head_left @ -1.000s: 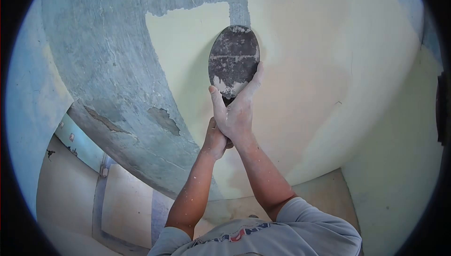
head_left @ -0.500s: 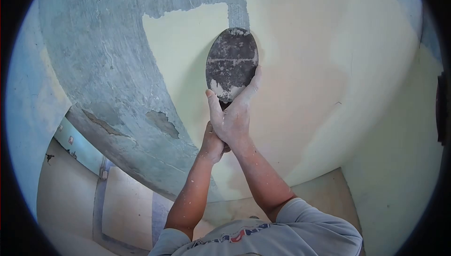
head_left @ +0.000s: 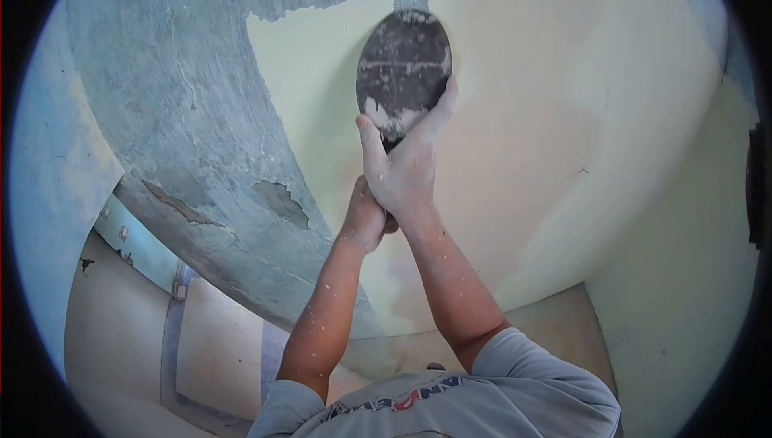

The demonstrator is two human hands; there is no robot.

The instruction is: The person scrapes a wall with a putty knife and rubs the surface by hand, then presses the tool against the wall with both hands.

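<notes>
A dark oval paddle-like tool (head_left: pixel 404 60), smeared with white dust, lies against the wall with its broad face toward me. My right hand (head_left: pixel 406 168), whitened with powder, cups the lower end of the oval. Its thumb rests along the left edge and its fingers along the right. Below it, my left hand (head_left: pixel 368 217) is closed around the lower part of the tool, partly hidden behind my right wrist. Around the tool, the wall has a smooth pale coating (head_left: pixel 515 132); rougher grey-blue wall (head_left: pixel 185 68) shows at the left.
Flaked, broken patches (head_left: pixel 281 203) mark the grey-blue wall's lower part. At lower left is a recess with a pale panel (head_left: pixel 217 349). A greenish side wall (head_left: pixel 667 301) stands at the right, with a dark object (head_left: pixel 754 186) at its far edge.
Both hands and the tool have moved up the wall, with the tool's top now near the upper edge of the pale coating. The grip looks the same.
</notes>
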